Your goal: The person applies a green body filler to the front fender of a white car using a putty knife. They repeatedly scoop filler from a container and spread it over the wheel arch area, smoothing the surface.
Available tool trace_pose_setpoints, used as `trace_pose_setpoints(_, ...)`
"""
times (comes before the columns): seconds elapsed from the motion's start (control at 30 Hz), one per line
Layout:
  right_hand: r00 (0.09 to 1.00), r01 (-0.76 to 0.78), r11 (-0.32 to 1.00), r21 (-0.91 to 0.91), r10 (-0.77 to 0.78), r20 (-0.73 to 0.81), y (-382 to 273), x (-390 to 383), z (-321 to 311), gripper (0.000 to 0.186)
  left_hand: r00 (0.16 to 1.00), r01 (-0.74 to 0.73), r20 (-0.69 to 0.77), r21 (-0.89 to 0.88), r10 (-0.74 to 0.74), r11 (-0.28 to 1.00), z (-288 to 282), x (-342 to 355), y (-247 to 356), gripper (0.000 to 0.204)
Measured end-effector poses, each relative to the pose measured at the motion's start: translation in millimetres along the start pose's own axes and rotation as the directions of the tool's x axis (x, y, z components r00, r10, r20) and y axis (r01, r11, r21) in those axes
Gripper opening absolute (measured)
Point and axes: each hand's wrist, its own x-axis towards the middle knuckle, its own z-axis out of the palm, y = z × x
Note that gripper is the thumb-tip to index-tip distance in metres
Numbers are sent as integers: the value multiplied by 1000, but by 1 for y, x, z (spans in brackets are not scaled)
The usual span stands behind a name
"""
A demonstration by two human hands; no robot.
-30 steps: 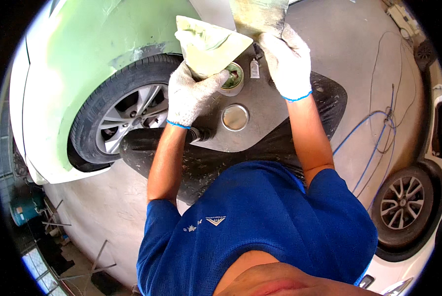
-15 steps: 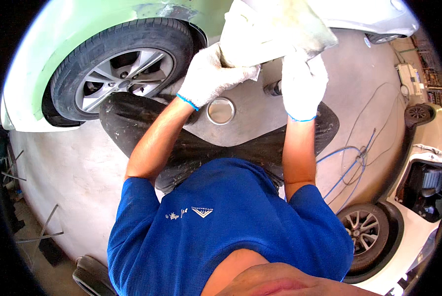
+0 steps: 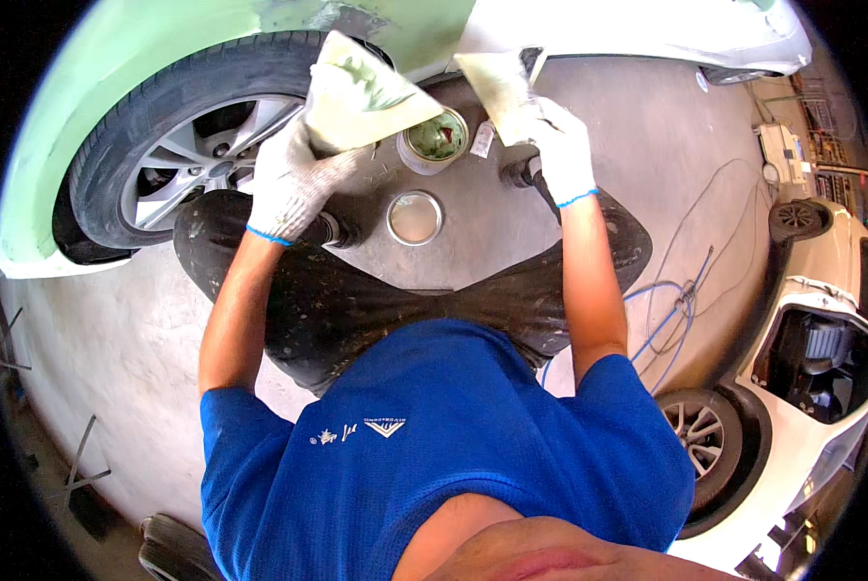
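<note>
Both my hands wear white knitted gloves with blue cuffs. My left hand (image 3: 290, 189) grips a triangular pale spreader (image 3: 366, 107) with green paste on it, in front of the car wheel. My right hand (image 3: 557, 155) grips a second pale, flat spreader (image 3: 495, 89), tilted, apart from the first. Between them on the floor stands an open tin (image 3: 434, 137) of green paste, with a small white tube (image 3: 482, 138) beside it. A round metal lid (image 3: 414, 217) lies nearer me, between my bent legs.
A green-patched car panel (image 3: 85, 116) and its wheel (image 3: 114, 184) are close at left. A white car (image 3: 627, 24) stands ahead, another car body (image 3: 792, 445) at right. A blue hose (image 3: 671, 290) and cables lie on the right floor, metal stands (image 3: 83, 479) at lower left.
Half a second ago the two spreaders overlapped high in the middle; now they are apart, the left one moved leftward, the right one tilted lower. The tin has come back into view.
</note>
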Motion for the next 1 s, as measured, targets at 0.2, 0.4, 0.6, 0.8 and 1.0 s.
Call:
trace_pose_setpoints(0.2,991,-90,891,-445,123,46,90,29,1,32,999,6,38,169,-13,986,6,-8,-46,54)
trace_pose_setpoints(0.4,994,-7,617,-787,88,60,114,64,25,32,978,26,189,325,-92,945,20,-10,-54,54)
trace_pose_setpoints(0.6,962,70,427,-901,210,174,162,103,58,43,959,-16,266,384,-94,923,30,-13,-58,49)
trace_pose_setpoints(0.8,967,-19,327,-945,247,66,221,123,84,50,945,60,272,402,-182,914,29,-4,-60,49)
trace_pose_setpoints(1.0,932,-86,453,-887,350,89,290,131,104,47,932,104,286,373,-220,922,34,-1,-67,47)
